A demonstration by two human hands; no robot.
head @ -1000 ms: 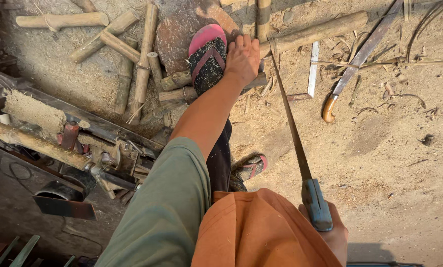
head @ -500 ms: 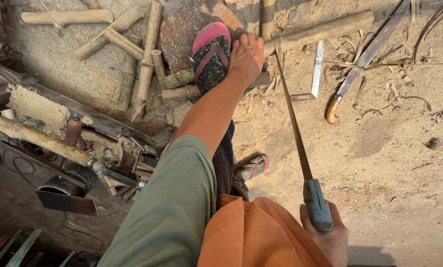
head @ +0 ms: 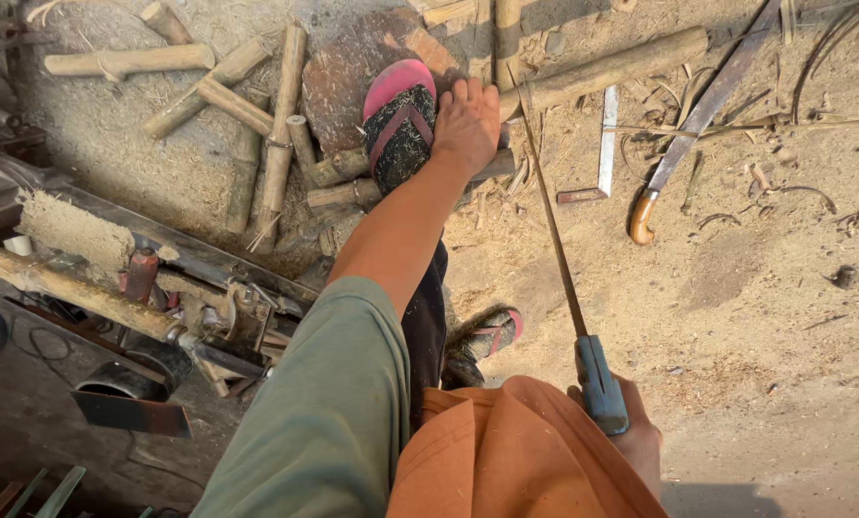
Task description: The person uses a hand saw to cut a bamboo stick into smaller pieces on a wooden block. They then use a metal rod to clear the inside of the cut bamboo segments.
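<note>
Head view: sawing looks under way. Left hand [head: 465, 125] presses flat, fingers spread, on the bamboo pole [head: 614, 67] beside the pink sandal [head: 399, 123]; right hand [head: 631, 443] grips the saw [head: 556, 238], blade just right of that sandal.

No packages, labels, signs or screens anywhere.

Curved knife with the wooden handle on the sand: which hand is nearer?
Left. The left hand presses a bamboo piece beside the knife; the right hand holds a saw low, farther away.
</note>
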